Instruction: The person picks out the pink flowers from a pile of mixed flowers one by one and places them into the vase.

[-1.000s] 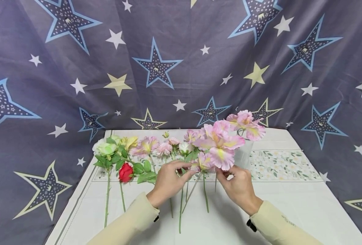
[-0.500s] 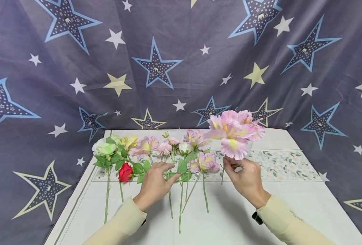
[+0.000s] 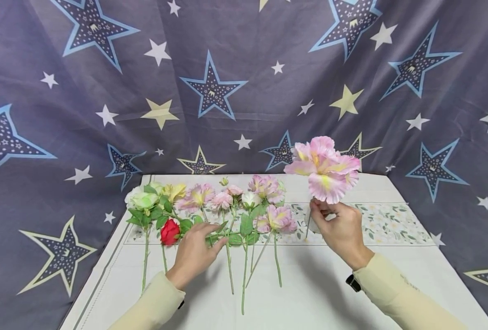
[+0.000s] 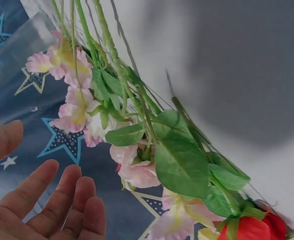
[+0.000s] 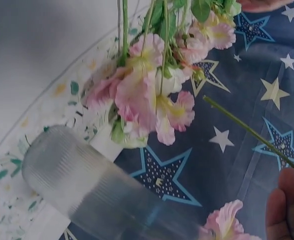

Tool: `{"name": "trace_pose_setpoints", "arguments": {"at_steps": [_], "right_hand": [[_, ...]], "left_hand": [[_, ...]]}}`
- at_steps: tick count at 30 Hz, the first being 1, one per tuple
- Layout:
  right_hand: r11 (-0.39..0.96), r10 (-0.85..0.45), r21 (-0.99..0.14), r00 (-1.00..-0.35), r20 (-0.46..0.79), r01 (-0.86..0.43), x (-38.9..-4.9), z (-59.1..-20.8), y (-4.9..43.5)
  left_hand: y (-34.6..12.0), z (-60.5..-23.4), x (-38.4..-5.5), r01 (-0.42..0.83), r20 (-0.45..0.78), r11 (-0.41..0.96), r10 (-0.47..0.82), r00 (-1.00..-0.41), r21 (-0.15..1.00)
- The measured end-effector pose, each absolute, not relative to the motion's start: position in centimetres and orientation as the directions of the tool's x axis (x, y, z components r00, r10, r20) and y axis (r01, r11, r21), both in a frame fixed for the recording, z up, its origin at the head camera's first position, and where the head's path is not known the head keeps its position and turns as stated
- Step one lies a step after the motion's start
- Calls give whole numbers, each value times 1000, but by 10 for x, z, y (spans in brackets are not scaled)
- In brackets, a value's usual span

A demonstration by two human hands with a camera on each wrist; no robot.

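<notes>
My right hand (image 3: 341, 231) pinches the thin stem of a large pink and yellow artificial flower (image 3: 325, 169), held upright above the table. In the right wrist view the lower end of that stem (image 5: 256, 136) sticks out past my fingers, near a clear ribbed vase (image 5: 89, 177). A pink flower (image 5: 226, 220) shows at the vase's mouth. From the head view, the held bloom and hand hide most of the vase. Over the row of flowers, my left hand (image 3: 196, 250) is held with relaxed fingers, holding nothing; the left wrist view shows its fingers (image 4: 62, 200) apart from the blooms.
Artificial flowers lie side by side: a white-green rose (image 3: 142, 199), a red rose (image 3: 170, 232), a white flower (image 3: 250, 200) and a pink-yellow one (image 3: 279, 218). Their stems point toward me. A leaf-patterned strip (image 3: 386, 223) crosses the white table (image 3: 392, 270); a starry curtain (image 3: 244, 91) hangs behind.
My right hand has lifted the pink flower up and to the right, away from the row. My left hand has drawn back to the left, off the pink flowers.
</notes>
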State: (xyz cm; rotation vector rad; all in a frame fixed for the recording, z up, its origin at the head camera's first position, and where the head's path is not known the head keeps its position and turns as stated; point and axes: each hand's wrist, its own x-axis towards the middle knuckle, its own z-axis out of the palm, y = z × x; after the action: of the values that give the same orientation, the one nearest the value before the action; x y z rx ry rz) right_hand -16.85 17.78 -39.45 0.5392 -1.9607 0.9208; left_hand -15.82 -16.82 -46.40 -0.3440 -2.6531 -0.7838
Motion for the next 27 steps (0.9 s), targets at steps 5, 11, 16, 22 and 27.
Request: {"name": "trace_pose_setpoints", "arguments": {"at_steps": [5,11,16,22,27], "right_hand": [[678,2,-374,-508,861,-632,-174,-384,187],[701,29,-368,-491,871,-611,-183,-372,197],[694,70,-380,-468,881,-612,-189,-363,203],[687,105,-389,-445,889,-614,-195,-350,210],[718,86,-366,-446,891,-592,-200,-339,214]], "left_hand": [[-174,-466,-158,301,374,825,118,-920,478],[-182,-470,-157,260,335,844,102,-937,470],[-187,-473,-156,257,333,855,107,-937,450],[-190,-471,-155,260,343,862,107,-933,436],[-191,-471,-156,252,341,868,103,-934,429]]}}
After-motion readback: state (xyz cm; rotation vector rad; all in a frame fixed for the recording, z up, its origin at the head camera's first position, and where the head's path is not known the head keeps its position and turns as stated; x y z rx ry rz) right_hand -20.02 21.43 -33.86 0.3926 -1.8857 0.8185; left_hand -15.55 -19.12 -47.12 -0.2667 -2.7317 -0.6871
